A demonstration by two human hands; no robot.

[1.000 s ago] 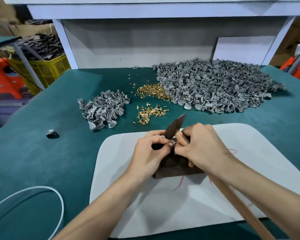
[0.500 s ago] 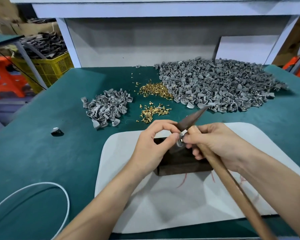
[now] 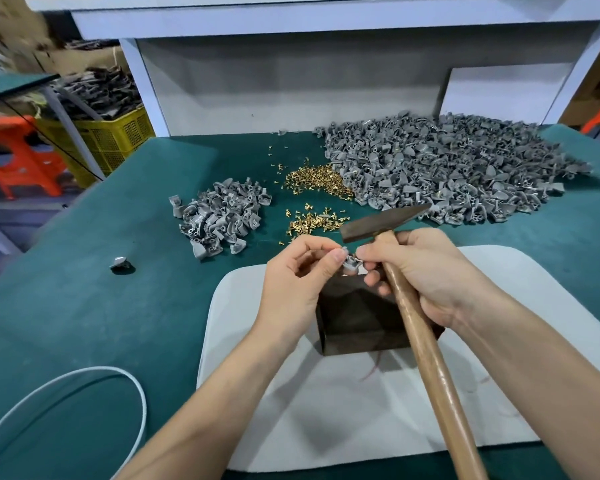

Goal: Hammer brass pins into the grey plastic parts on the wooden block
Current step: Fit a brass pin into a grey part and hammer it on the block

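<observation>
A dark wooden block [image 3: 354,317] stands on a white mat [image 3: 326,403]. Just above its far edge my left hand [image 3: 298,282] pinches a small grey plastic part [image 3: 350,263] between thumb and forefinger. My right hand [image 3: 426,275] grips the wooden handle of a hammer [image 3: 381,221] close under its dark head and also touches the part with thumb and fingertip. The hammer head lies level, pointing right. Loose brass pins [image 3: 312,221] lie on the green table behind the hands. Whether a pin sits in the held part is too small to tell.
A large heap of grey parts [image 3: 458,171] fills the back right, a smaller heap [image 3: 219,216] sits at the left, and a second pin pile [image 3: 317,180] lies between them. One stray grey part [image 3: 121,263] lies far left. A white cord loop [image 3: 84,407] curves at the front left.
Both hands have lifted the grey part off the block. The hammer head has swung from pointing up to lying level. The view has tilted slightly.
</observation>
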